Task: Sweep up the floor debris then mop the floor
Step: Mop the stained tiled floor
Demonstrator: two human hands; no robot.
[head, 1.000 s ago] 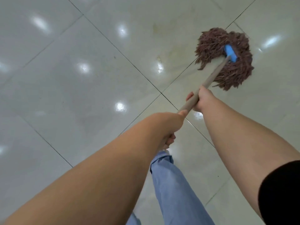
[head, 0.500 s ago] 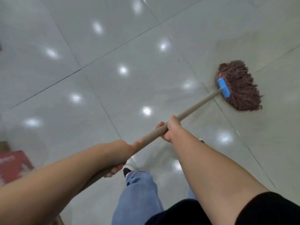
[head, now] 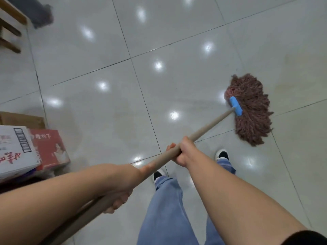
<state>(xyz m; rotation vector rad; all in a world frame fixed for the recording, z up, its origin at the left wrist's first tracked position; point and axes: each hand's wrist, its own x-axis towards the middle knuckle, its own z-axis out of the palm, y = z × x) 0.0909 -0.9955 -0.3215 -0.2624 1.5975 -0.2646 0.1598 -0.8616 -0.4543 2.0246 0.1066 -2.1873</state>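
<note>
Both arms reach forward along the slanting mop handle (head: 208, 127), the right hand (head: 182, 152) curled around its middle and the left hand (head: 122, 190) wrapped lower down, while the reddish-brown mop head (head: 251, 110) lies spread on the glossy tiled floor (head: 106, 121) ahead-right of the shoes.

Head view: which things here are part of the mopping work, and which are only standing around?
Part of the job:
- mop head, flat on the tiled floor
- mop handle
- right hand and left hand, both gripping the handle

Just lying about:
- red box
- white carton
- wooden furniture, far left corner
</note>
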